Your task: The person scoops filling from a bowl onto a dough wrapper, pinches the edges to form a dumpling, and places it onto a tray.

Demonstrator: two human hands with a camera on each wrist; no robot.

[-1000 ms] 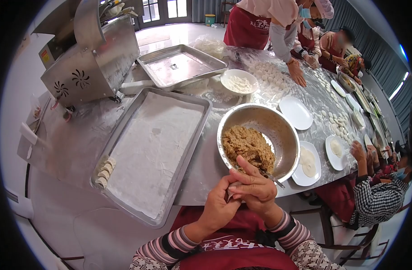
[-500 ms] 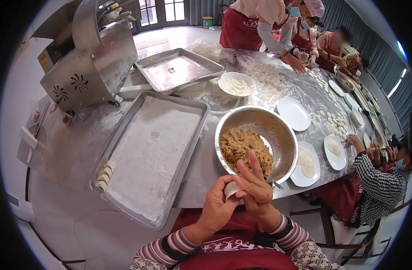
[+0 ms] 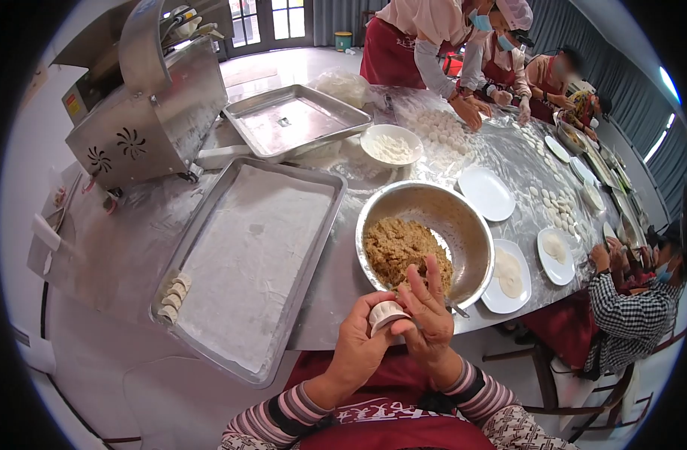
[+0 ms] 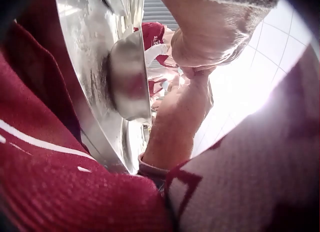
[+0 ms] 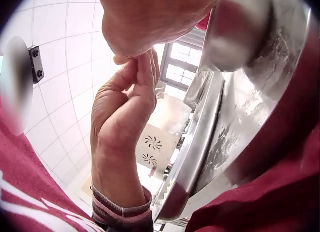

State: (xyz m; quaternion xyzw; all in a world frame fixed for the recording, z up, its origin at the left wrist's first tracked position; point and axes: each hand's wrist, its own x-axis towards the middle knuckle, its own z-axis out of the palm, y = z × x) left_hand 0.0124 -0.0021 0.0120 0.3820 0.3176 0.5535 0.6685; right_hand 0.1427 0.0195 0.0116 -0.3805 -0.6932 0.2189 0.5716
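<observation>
A pale, pleated dumpling (image 3: 387, 316) is held between the two hands, just in front of the steel bowl (image 3: 486, 279) of brown filling (image 3: 403, 246). The left hand (image 3: 358, 341) curls its fingers and thumb round the dumpling's left side. On the other side, the right hand (image 3: 432, 330) pinches the dumpling's edge with its thumb, while other fingers extend upward over the bowl's near rim. In the right wrist view the left hand (image 5: 122, 112) shows with bent fingers; the dumpling is hidden there and in the left wrist view.
To the left lies a floured tray (image 3: 253, 255) with several dumplings (image 3: 175, 298) in its left corner. White plates (image 3: 487, 193), one with wrappers (image 3: 508, 273), stand right of the bowl. Behind are a flour bowl (image 3: 392, 146), an upper tray (image 3: 298, 120) and a steel machine (image 3: 156, 112). Other people work around the table.
The dumpling has come into fuller view between the hands and now shows pleats. The right hand's fingers have spread and lifted. A person across the table has moved their hands.
</observation>
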